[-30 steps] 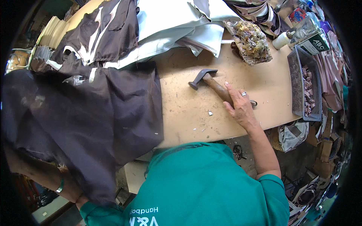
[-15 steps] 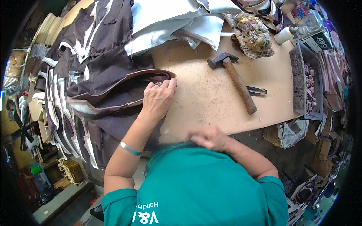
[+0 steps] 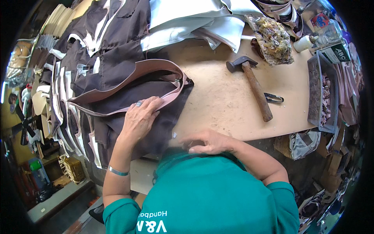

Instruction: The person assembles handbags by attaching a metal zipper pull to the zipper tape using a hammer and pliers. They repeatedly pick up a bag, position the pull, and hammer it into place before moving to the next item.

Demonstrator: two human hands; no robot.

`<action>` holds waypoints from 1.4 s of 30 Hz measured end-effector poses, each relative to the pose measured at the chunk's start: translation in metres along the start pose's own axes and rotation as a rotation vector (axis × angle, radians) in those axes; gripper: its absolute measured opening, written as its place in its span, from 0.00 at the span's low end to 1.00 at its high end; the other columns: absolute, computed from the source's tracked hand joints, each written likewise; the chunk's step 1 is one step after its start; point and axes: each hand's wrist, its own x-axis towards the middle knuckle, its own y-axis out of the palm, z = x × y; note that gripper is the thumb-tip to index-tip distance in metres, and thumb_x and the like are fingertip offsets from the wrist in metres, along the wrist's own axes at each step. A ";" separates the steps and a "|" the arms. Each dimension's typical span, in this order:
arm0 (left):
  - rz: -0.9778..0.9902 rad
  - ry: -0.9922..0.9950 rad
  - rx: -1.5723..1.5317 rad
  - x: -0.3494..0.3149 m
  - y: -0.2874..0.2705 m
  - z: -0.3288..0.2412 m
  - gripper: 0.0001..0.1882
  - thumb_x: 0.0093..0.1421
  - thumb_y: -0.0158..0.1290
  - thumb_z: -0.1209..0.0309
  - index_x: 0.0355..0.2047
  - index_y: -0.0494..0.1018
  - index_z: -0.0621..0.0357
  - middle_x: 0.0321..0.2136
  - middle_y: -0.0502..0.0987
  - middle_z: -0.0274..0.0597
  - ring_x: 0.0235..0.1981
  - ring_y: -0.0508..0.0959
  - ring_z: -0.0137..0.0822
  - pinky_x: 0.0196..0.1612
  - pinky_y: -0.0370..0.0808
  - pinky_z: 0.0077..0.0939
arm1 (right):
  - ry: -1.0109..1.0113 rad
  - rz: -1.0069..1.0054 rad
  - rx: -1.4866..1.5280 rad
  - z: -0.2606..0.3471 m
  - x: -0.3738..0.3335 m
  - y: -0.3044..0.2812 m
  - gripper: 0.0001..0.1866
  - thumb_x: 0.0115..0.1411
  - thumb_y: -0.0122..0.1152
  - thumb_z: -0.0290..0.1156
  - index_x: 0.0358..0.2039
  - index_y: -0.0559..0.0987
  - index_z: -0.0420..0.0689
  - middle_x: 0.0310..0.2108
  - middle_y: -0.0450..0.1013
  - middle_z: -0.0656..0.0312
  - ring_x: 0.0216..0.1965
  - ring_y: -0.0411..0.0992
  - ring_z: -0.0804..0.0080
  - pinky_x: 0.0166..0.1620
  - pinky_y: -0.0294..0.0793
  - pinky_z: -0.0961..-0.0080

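Observation:
A dark brown fabric bag piece (image 3: 128,87) lies at the left of the table, its mouth spread into a long loop edged with a pinkish-brown band. My left hand (image 3: 140,117), wearing a ring, is closed on the near side of that band, fingers over the edge. My right hand (image 3: 210,142) hovers by the table's front edge, close to my green shirt. Its fingers are loosely bent and apart from the thumb, and nothing shows in them. To the right lies a hammer (image 3: 255,87) with a wooden handle, partly over a small black tool (image 3: 274,98).
White sheets (image 3: 187,19) and a plastic bag of small pieces (image 3: 270,39) sit at the back. A white bottle (image 3: 303,44) stands near the grey basket (image 3: 314,91) of scraps at the right edge. Layered brown and white cut pieces (image 3: 64,105) hang at the left.
My left hand has shifted from the right end of the band to its near side, and the loop has opened wider. My right hand has moved slightly left. The view has shifted a little.

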 end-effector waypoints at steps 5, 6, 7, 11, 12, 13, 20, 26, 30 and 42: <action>-0.011 0.037 -0.013 -0.002 0.015 0.010 0.19 0.53 0.47 0.76 0.46 0.69 0.46 0.44 0.71 0.41 0.41 0.72 0.43 0.40 0.68 0.33 | -0.476 -0.560 -0.495 0.033 0.030 -0.026 0.19 0.50 0.56 0.26 0.45 0.71 0.44 0.38 0.72 0.55 0.41 0.71 0.61 0.45 0.69 0.71; -0.019 0.043 -0.003 -0.004 0.018 0.011 0.19 0.52 0.47 0.75 0.45 0.70 0.45 0.43 0.71 0.40 0.40 0.72 0.43 0.40 0.69 0.33 | -0.552 -0.725 -0.671 0.045 0.044 -0.033 0.19 0.49 0.56 0.26 0.44 0.72 0.45 0.41 0.72 0.57 0.43 0.70 0.61 0.47 0.67 0.71; -0.025 0.056 0.003 -0.004 0.019 0.010 0.18 0.52 0.47 0.75 0.44 0.71 0.44 0.43 0.71 0.40 0.40 0.72 0.44 0.39 0.70 0.33 | -0.527 -0.755 -0.857 0.054 0.058 -0.041 0.19 0.49 0.56 0.26 0.44 0.72 0.45 0.42 0.72 0.58 0.45 0.68 0.59 0.48 0.65 0.69; -0.036 0.037 -0.005 -0.002 0.009 0.018 0.18 0.50 0.45 0.78 0.41 0.73 0.45 0.39 0.74 0.39 0.34 0.74 0.42 0.36 0.73 0.32 | -0.246 -0.665 -1.239 0.032 0.093 -0.074 0.20 0.45 0.57 0.26 0.42 0.71 0.48 0.42 0.69 0.62 0.48 0.63 0.60 0.50 0.59 0.64; -0.167 0.044 -0.038 -0.001 0.008 0.022 0.17 0.50 0.45 0.79 0.38 0.73 0.46 0.32 0.75 0.38 0.30 0.75 0.43 0.33 0.72 0.31 | -0.358 -0.764 -1.273 0.031 0.092 -0.072 0.20 0.45 0.57 0.26 0.43 0.71 0.48 0.42 0.69 0.62 0.48 0.62 0.60 0.51 0.59 0.63; -0.193 0.013 -0.025 -0.003 0.002 0.027 0.16 0.50 0.45 0.79 0.38 0.73 0.47 0.29 0.74 0.38 0.29 0.74 0.43 0.32 0.72 0.32 | -0.472 -0.864 -1.302 0.029 0.089 -0.069 0.20 0.46 0.57 0.25 0.43 0.71 0.48 0.43 0.69 0.62 0.48 0.62 0.59 0.51 0.59 0.62; -0.417 -0.087 -0.044 0.007 -0.039 0.036 0.15 0.52 0.45 0.82 0.39 0.71 0.52 0.31 0.74 0.43 0.32 0.75 0.46 0.34 0.71 0.33 | -0.297 -0.349 -0.891 -0.007 0.031 0.013 0.18 0.43 0.56 0.22 0.39 0.72 0.45 0.40 0.70 0.55 0.45 0.66 0.55 0.51 0.62 0.62; -0.384 0.111 0.281 0.016 -0.052 0.009 0.16 0.51 0.45 0.79 0.40 0.71 0.51 0.26 0.71 0.40 0.21 0.74 0.38 0.24 0.71 0.29 | -0.502 -0.539 -0.733 0.026 0.018 -0.006 0.17 0.44 0.54 0.17 0.37 0.74 0.44 0.30 0.73 0.52 0.31 0.72 0.61 0.35 0.72 0.69; -0.169 0.418 0.534 0.021 -0.023 -0.046 0.13 0.50 0.46 0.70 0.37 0.69 0.52 0.24 0.65 0.35 0.16 0.69 0.27 0.20 0.67 0.20 | -0.451 -0.772 -1.203 0.075 0.051 -0.052 0.13 0.44 0.57 0.25 0.33 0.76 0.49 0.54 0.59 0.58 0.55 0.56 0.54 0.53 0.59 0.60; 0.218 0.363 0.516 -0.003 -0.061 -0.110 0.21 0.47 0.49 0.71 0.44 0.66 0.60 0.24 0.64 0.39 0.14 0.71 0.30 0.17 0.69 0.25 | -0.533 -1.188 -0.613 0.042 0.070 -0.108 0.14 0.39 0.42 0.14 0.28 0.72 0.37 0.34 0.70 0.53 0.37 0.69 0.54 0.41 0.68 0.67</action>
